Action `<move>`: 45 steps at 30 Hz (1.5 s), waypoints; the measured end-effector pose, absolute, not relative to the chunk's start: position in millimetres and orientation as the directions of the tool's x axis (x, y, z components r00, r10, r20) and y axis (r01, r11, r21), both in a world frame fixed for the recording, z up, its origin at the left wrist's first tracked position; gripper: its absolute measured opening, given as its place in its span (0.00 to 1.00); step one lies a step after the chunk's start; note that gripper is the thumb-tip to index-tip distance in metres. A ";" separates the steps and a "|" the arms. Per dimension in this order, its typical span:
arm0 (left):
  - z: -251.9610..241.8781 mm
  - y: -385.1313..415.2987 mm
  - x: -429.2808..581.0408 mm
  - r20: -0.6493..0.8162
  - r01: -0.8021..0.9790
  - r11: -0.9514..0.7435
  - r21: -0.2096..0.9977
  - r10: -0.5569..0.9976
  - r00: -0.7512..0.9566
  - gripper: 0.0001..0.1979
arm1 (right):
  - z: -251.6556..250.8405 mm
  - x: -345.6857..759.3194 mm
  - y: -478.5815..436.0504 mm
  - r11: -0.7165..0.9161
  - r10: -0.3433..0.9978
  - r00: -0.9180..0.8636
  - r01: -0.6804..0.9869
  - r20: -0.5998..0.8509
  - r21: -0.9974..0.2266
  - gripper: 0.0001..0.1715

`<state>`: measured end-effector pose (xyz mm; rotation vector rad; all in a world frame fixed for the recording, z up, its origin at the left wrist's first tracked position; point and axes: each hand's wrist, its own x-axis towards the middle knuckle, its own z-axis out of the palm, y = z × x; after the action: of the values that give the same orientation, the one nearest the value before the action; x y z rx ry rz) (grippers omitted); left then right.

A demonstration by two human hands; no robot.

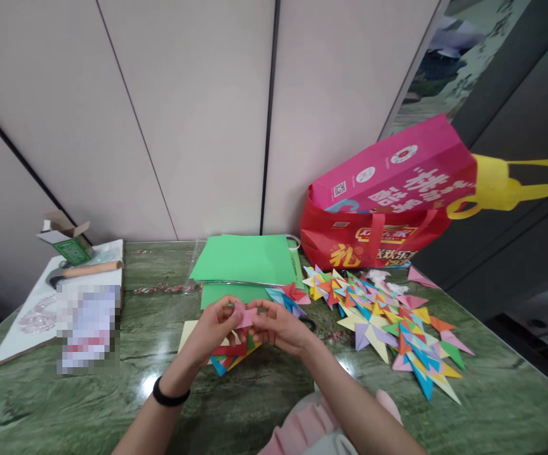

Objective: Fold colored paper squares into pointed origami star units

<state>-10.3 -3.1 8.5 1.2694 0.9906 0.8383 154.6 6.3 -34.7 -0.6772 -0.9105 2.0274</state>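
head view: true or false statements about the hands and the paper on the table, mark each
1. Both the left hand and the right hand pinch a small pink paper piece. True.
2. A black band sits on the right wrist. False: the black band is on the left wrist.
3. The green sheets lie on the table beyond the hands. True.
4. The folded paper stars lie left of the hands. False: the folded paper stars lie right of them, before the red bag.

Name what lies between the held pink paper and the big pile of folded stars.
One small red-and-blue folded star, right of the pink paper, shown in the head view.
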 end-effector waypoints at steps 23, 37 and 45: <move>11.6 -1.2 -8.5 -0.050 -0.052 0.064 0.997 0.973 0.225 0.17 | -29.5 147.8 7.4 -0.016 0.978 -0.204 -0.307 0.049 -0.952 0.16; 9.6 -1.9 -6.7 0.066 0.059 -0.074 0.996 0.989 0.131 0.10 | -24.7 146.7 0.7 0.201 0.965 -0.125 -0.218 0.231 -0.955 0.09; 6.9 -1.2 -6.7 0.136 0.077 -0.143 0.987 0.987 0.083 0.11 | -23.5 145.0 1.2 0.154 0.983 -0.054 -0.279 0.176 -0.948 0.15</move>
<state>-6.7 -1.2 6.9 1.4098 1.1423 1.2124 145.0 1.2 -23.5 -0.8459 -1.1323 1.2601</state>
